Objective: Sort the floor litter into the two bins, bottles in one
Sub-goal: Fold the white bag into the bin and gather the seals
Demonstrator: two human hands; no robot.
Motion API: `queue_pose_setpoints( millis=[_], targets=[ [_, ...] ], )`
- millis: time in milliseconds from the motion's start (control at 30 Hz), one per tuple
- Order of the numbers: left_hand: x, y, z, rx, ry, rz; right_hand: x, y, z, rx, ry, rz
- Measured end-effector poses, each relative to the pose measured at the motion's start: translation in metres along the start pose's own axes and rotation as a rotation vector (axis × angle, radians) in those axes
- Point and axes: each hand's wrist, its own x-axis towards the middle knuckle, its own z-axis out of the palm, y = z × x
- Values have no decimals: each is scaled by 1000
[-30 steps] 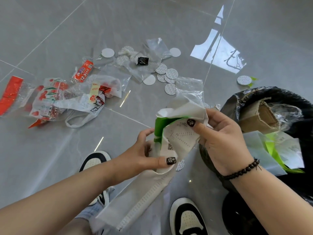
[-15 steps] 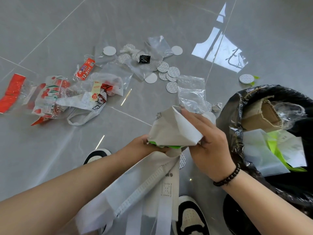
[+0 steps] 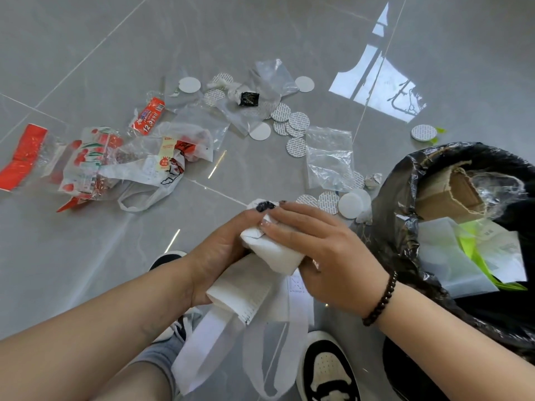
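Both my hands hold a white paper bag, folded into a tight roll, just above the floor in front of me. My left hand grips the roll from the left side. My right hand lies over its right end with fingers curled round it. The bag's loose handles and tail hang down between my shoes. A bin lined with a black bag stands at the right, touching distance from my right hand; it holds torn cardboard, white paper and green scraps. No bottle shows.
On the grey tile floor beyond my hands lie clear plastic bags, several round foil seals, a black sachet, a red wrapper, red-printed packaging and a white carrier bag. My shoes are below.
The paper bag was open and spread with green inside showing; my hands have folded it over and rolled it into a compact bundle, moving closer together.
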Motion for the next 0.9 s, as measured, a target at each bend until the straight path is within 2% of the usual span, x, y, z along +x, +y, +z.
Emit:
queue_pose_setpoints(
  millis=[100, 167, 233, 267, 333, 400, 433, 533, 633, 800, 900],
  targets=[
    [1, -5, -7, 88, 130, 15, 2, -5, -12, 591, -72, 316],
    [0, -5, -5, 109, 167, 24, 3, -1, -19, 969, 19, 530],
    [0, -5, -5, 138, 195, 75, 1, 6, -20, 1122, 153, 684],
    [2, -4, -6, 140, 205, 123, -1, 10, -19, 1149, 166, 772],
    [3, -1, -7, 92, 197, 244, -4, 12, -18, 1307, 66, 900],
    [7, 1, -8, 117, 197, 351, -3, 11, -21, 1492, -51, 905],
    [9, 1, -7, 173, 212, 383, -2, 11, -23, 1525, -60, 900],
    [12, -2, -5, 289, 237, 410, 2, 12, -24, 1328, -46, 940],
    [11, -8, -2, 316, 188, 330, 3, 8, -23, 1123, 33, 942],
    [11, -4, -2, 294, 111, 203, 5, 9, -18, 923, 226, 845],
    [10, -1, -4, 285, 27, 160, 4, 10, -15, 682, 275, 758]
  ],
)
